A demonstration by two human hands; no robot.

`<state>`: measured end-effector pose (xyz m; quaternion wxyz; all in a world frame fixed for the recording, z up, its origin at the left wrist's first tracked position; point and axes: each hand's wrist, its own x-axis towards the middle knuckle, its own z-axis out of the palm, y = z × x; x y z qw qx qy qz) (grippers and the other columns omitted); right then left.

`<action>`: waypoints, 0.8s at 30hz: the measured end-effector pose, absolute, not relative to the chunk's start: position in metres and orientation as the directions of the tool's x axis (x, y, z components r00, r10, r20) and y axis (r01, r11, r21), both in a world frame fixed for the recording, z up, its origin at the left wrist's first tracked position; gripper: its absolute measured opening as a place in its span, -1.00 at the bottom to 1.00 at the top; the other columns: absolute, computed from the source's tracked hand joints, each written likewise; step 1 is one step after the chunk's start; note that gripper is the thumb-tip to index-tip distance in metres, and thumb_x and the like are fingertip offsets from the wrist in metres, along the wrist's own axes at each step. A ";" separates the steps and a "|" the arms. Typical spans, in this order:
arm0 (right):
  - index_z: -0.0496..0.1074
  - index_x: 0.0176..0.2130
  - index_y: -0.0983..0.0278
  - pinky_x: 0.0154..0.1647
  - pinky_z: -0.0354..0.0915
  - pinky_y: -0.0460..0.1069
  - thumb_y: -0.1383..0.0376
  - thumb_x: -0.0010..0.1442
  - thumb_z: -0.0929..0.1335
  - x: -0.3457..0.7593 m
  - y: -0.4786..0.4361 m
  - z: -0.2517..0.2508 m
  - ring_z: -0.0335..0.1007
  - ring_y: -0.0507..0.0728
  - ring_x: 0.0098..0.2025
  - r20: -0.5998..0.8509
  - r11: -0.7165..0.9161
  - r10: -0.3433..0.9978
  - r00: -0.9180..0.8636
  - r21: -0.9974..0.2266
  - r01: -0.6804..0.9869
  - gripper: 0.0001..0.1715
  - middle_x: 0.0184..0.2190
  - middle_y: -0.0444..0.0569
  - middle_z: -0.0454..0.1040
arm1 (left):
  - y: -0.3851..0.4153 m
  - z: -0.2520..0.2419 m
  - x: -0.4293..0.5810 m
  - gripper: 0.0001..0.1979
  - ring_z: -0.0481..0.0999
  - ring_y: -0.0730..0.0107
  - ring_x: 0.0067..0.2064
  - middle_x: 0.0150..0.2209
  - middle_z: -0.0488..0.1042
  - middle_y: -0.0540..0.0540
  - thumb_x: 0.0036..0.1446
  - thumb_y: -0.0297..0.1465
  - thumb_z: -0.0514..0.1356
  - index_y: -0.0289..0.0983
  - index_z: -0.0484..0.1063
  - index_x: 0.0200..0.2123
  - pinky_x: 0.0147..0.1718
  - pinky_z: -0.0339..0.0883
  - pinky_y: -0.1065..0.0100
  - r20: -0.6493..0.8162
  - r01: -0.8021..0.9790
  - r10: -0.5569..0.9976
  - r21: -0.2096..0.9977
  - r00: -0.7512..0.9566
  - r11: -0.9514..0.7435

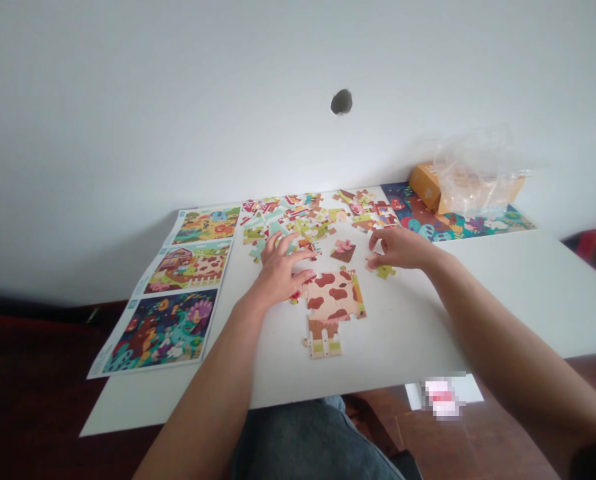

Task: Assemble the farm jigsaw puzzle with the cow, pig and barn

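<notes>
Over the loose pieces, my left hand (281,270) has its fingers spread, the thumb close to the upper left corner of a joined puzzle section (333,295). That section shows a brown-spotted cow, with its legs in the pieces at the bottom. My right hand (401,247) is bent round a green-edged jigsaw piece (386,272) at the thumb; the fingers partly hide it. Between the two hands lies a brown and pink jigsaw piece (343,251). Several loose jigsaw pieces (298,213) are scattered beyond my hands, some partly covered by my left fingers.
A picture sheet (188,267) with three printed scenes lies at the table's left. At the back right, an orange box (427,185) and a clear plastic bag (473,177) rest on a dark colourful picture (428,227). A wall with a round hole (341,101) stands behind.
</notes>
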<state>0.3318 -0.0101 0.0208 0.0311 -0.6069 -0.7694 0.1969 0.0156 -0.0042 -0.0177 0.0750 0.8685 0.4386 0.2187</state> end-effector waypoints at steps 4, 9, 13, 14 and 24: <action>0.49 -0.26 0.20 -0.40 0.12 -0.05 0.00 0.11 0.39 0.342 -0.009 0.024 0.41 0.10 -0.38 -0.145 0.143 0.967 -0.208 -0.363 0.921 -0.65 -0.44 -0.11 0.51 | -0.003 -0.018 0.014 -0.70 -0.07 -0.18 0.36 0.29 0.17 -0.10 0.15 -0.30 0.30 -0.03 0.56 -0.02 0.27 -0.03 -0.27 0.289 0.727 0.796 0.325 0.532 -0.605; 0.45 -0.06 0.16 -0.36 0.15 -0.05 0.03 0.02 0.44 0.348 -0.015 0.031 0.42 0.12 -0.34 -0.192 0.189 0.947 -0.257 -0.314 0.931 -0.50 -0.34 -0.10 0.52 | -0.003 -0.017 0.014 -0.72 -0.07 -0.16 0.36 0.28 0.19 -0.09 0.18 -0.35 0.27 -0.03 0.57 -0.03 0.28 -0.04 -0.26 0.291 0.721 0.792 0.329 0.537 -0.610; 0.42 -0.06 0.15 -0.33 0.18 -0.03 0.00 -0.08 0.49 0.347 -0.017 0.030 0.43 0.15 -0.28 -0.250 0.205 0.926 -0.284 -0.300 0.932 -0.39 -0.27 -0.08 0.51 | -0.003 -0.017 0.012 -0.73 -0.07 -0.15 0.36 0.27 0.21 -0.07 0.17 -0.35 0.28 -0.03 0.58 -0.05 0.29 -0.03 -0.23 0.313 0.708 0.783 0.337 0.538 -0.621; 0.42 -0.08 0.17 -0.32 0.19 -0.03 0.00 -0.08 0.49 0.346 -0.017 0.030 0.43 0.16 -0.27 -0.250 0.201 0.927 -0.281 -0.302 0.932 -0.41 -0.26 -0.07 0.51 | -0.002 -0.018 0.012 -0.72 -0.07 -0.15 0.36 0.27 0.21 -0.07 0.16 -0.34 0.28 -0.03 0.58 -0.04 0.29 -0.03 -0.23 0.311 0.709 0.784 0.337 0.537 -0.619; 0.47 -0.27 0.23 -0.31 0.19 0.00 -0.09 -0.05 0.48 0.338 -0.017 0.029 0.44 0.21 -0.22 -0.244 0.271 0.910 -0.336 -0.266 0.925 -0.49 -0.24 0.02 0.53 | 0.000 -0.020 0.011 -0.72 -0.06 -0.17 0.35 0.26 0.22 -0.07 0.14 -0.32 0.30 -0.02 0.59 -0.05 0.28 -0.05 -0.27 0.307 0.705 0.776 0.328 0.551 -0.629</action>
